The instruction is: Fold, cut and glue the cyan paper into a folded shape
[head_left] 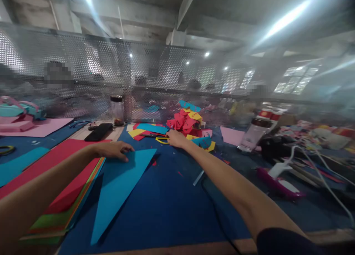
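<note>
On the blue table (166, 207) lies a large blue paper triangle (122, 184), its point toward the front edge. My left hand (114, 150) rests over its upper left corner, fingers apart and slightly bent. Farther off, my right hand (175, 138) reaches to yellow-handled scissors (162, 140), its fingers at the handle; whether they grip it is too small to tell. Blue paper (152, 128) lies over red and yellow sheets just behind the scissors. A heap of red, yellow and blue cut paper pieces (185, 122) stands behind my right hand.
Left are stacked coloured sheets (74, 173), a black phone (99, 132) and a glass bottle (117, 111). At right stand a tilted bottle (253, 135), a purple and white corded tool (280, 183) and clutter. A perforated metal screen (166, 70) runs behind; people are beyond it.
</note>
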